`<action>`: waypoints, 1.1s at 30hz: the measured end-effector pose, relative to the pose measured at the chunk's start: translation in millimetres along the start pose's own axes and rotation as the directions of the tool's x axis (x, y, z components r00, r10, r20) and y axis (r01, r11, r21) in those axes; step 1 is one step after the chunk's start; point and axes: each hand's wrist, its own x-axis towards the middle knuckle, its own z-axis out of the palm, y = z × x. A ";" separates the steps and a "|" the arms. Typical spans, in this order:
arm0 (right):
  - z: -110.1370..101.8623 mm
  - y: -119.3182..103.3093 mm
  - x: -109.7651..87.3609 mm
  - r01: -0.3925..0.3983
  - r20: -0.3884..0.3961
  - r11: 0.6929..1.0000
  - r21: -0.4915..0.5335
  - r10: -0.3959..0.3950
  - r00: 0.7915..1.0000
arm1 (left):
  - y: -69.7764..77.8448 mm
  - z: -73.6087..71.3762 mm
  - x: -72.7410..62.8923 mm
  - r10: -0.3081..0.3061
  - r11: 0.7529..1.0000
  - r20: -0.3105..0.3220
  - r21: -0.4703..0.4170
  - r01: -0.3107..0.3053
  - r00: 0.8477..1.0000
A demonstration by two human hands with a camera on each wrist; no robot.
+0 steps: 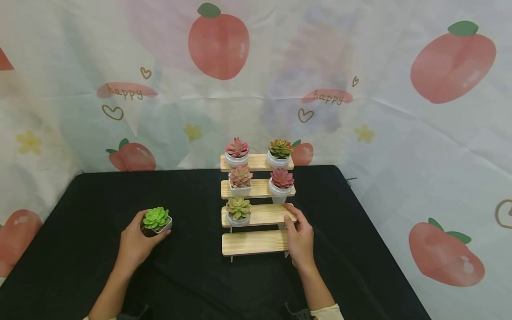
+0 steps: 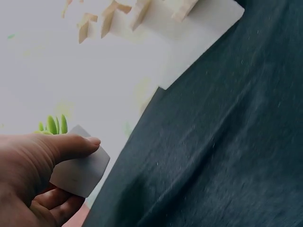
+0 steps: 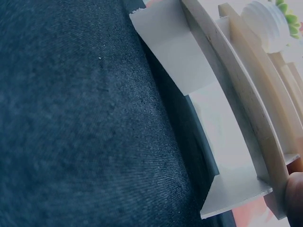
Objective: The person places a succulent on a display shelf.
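Off to the left, my left hand (image 1: 138,238) grips a bright green succulent in a small white square pot (image 1: 163,226), thumb and fingers on opposite sides. The left wrist view shows the thumb across the pot's white wall (image 2: 83,170), with a few green leaf tips (image 2: 57,124) behind. My right hand (image 1: 301,238) holds the right end of a stepped wooden plant stand (image 1: 254,243), around its lower tiers. In the right wrist view only a fingertip (image 3: 294,196) shows against the board's end; the other fingers are out of view.
On the stand's upper tiers are a pink succulent (image 1: 237,149), an orange-green one (image 1: 280,150), a pale pink one (image 1: 241,178) and a dark pink one (image 1: 282,178). A yellow-green succulent (image 1: 238,209) stands lower left. Black cloth (image 1: 192,280) covers the table before a printed curtain (image 1: 256,106).
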 end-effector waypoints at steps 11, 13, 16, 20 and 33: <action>-0.8 0.6 -0.3 0.004 0.000 1.000 0.020 -0.004 1.000 | 22.2 -0.8 -11.9 -0.007 0.999 0.098 -0.042 0.011 0.995; -0.9 0.9 -0.6 0.003 0.000 1.000 0.021 -0.003 1.000 | 26.4 -1.3 -13.2 -0.014 0.999 0.112 -0.048 0.020 0.994; -1.0 1.0 -0.8 0.003 0.000 1.000 0.021 -0.003 1.000 | 31.8 -2.4 -15.2 -0.025 0.998 0.124 -0.048 0.031 0.992; -1.0 0.9 -0.8 0.002 0.002 1.000 0.019 -0.002 1.000 | 36.2 -3.9 -18.2 -0.030 0.998 0.132 -0.045 0.036 0.991; -0.4 0.9 0.8 0.001 0.009 1.000 0.027 -0.002 1.000 | 48.2 -4.7 -29.4 -0.002 0.992 0.145 -0.128 0.021 0.989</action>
